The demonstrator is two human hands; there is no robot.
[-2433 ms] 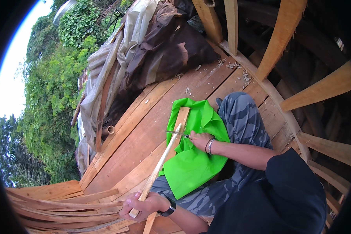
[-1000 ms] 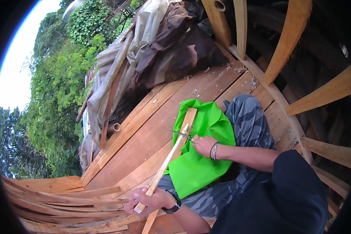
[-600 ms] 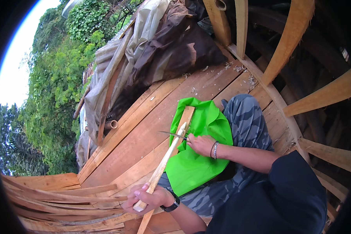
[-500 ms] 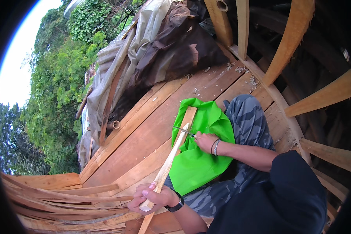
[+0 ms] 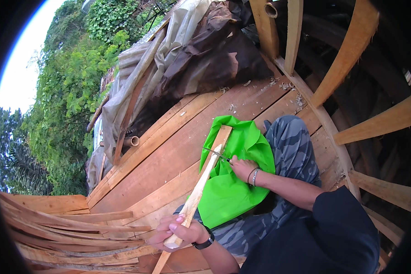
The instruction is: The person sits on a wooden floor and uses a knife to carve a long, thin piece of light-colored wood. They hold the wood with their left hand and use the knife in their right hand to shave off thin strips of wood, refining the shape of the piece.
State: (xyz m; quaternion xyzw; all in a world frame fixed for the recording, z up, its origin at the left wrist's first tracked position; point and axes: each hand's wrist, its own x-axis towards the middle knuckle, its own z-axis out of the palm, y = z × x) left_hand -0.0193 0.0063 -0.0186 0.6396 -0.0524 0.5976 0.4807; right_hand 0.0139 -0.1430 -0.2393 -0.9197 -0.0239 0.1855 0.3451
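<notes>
My left hand [image 5: 183,229] is wrapped round the lower end of a pale, roughly whittled wooden stick [image 5: 194,197]. The stick slants up and away to the right, its far end resting over a flat brown wooden strip [image 5: 224,132]. In my right hand [image 5: 244,168] is a knife [image 5: 217,154], held by its handle. The thin blade points left and lies across the stick near its far end. Under the strip and stick, a bright green cloth [image 5: 230,199] covers my lap and part of my camouflage trousers [image 5: 291,148].
I sit on a plank floor [image 5: 178,153] with wood shavings [image 5: 297,98] scattered farther off. Upright curved wooden ribs [image 5: 349,50] line the right side. Several long wooden strips [image 5: 73,230] lie at the lower left. A draped tarp [image 5: 210,64] and a bamboo tube [image 5: 133,141] are beyond.
The view has shifted slightly. Both hands keep their grips, and the knife blade stays at about the same place on the stick.
</notes>
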